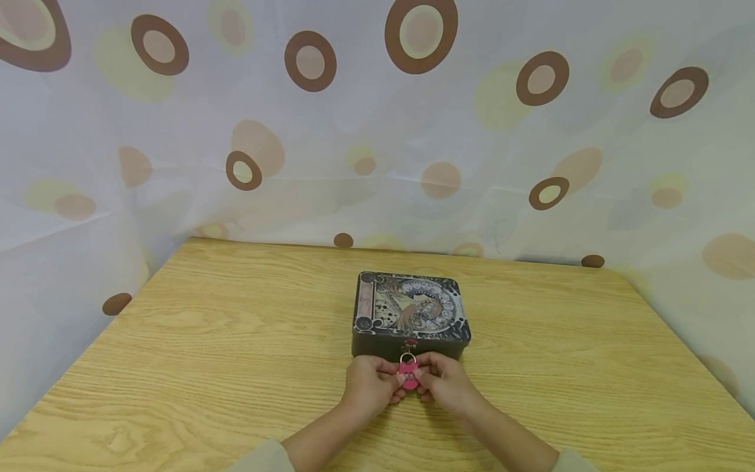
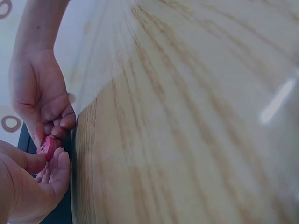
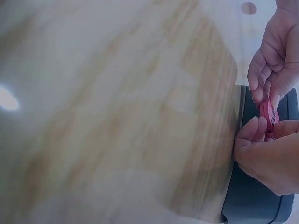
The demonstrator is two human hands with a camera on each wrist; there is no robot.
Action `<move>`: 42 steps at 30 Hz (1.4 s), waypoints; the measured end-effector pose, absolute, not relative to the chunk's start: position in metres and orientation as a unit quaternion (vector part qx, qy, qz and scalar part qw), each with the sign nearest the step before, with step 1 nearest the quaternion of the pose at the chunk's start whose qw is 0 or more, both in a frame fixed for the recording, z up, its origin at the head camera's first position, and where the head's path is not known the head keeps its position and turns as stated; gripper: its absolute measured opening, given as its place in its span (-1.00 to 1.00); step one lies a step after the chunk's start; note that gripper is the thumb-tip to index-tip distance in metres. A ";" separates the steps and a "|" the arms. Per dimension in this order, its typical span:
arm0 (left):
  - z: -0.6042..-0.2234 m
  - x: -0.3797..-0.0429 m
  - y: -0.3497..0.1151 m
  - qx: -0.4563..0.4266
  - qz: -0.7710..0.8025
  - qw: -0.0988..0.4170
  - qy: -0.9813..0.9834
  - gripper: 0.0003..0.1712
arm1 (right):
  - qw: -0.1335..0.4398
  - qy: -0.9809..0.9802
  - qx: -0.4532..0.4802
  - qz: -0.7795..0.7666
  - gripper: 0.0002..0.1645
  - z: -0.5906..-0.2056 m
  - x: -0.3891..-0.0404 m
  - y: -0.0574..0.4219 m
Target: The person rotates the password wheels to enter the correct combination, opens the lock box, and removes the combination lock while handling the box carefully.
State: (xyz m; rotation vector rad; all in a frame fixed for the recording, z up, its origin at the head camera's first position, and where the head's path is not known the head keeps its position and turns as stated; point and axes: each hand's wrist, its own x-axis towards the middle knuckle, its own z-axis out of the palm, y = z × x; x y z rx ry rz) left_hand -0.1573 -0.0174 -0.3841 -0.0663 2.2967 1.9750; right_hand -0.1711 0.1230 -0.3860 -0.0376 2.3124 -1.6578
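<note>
A pink combination padlock (image 1: 408, 376) with number dials hangs by its shackle at the latch (image 1: 409, 343) on the front of a dark tin box (image 1: 413, 305). My left hand (image 1: 369, 387) pinches the padlock's left side, its thumb near the dials. From the other side my right hand (image 1: 447, 385) pinches it too, thumb on the front. In the left wrist view the padlock (image 2: 48, 148) sits between both hands' fingertips. The right wrist view shows the padlock (image 3: 269, 112) edge-on, close against the dark box side (image 3: 254, 198).
The box lid carries an ornate printed picture. Everything stands on a wood-grain table (image 1: 224, 341). Behind the table and at both sides hangs a pale curtain (image 1: 377, 118) with brown and yellow circles.
</note>
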 end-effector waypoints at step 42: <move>-0.389 -0.158 -0.015 -0.043 0.663 0.020 0.747 -0.93 | 0.170 0.761 0.007 -0.626 -0.66 -0.382 -0.168 0.124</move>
